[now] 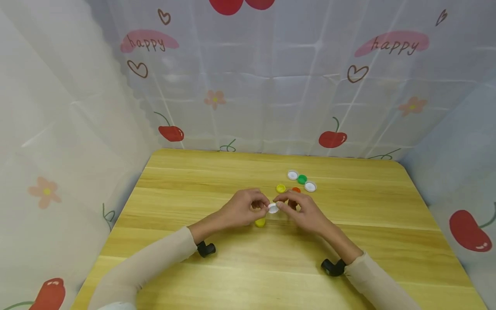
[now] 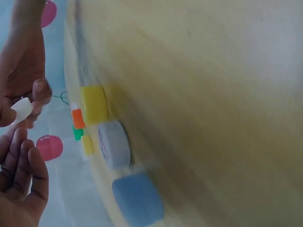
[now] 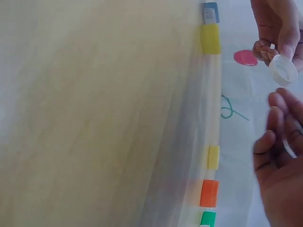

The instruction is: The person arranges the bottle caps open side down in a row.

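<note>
A small white round cap (image 1: 273,208) is held up over the table between the two hands. My left hand (image 1: 245,207) pinches its edge between thumb and fingers. In the right wrist view, the left thumb presses on the white cap's (image 3: 283,71) rim, and its hollow side shows. Just across from it is my right hand (image 1: 304,212), its loosely bent fingertips (image 3: 279,97) close to the cap's rim. Under the left hand lies a yellow cap (image 1: 260,222). The left wrist view also shows a white lid (image 2: 113,144) and a blue lid (image 2: 137,201) beside it.
Farther back on the wooden table (image 1: 348,241) lie two clear-rimmed white discs (image 1: 292,175), a green cap (image 1: 302,179), a smaller yellow cap (image 1: 280,188) and an orange cap (image 1: 296,189). A printed curtain (image 1: 263,116) surrounds the table's back and sides.
</note>
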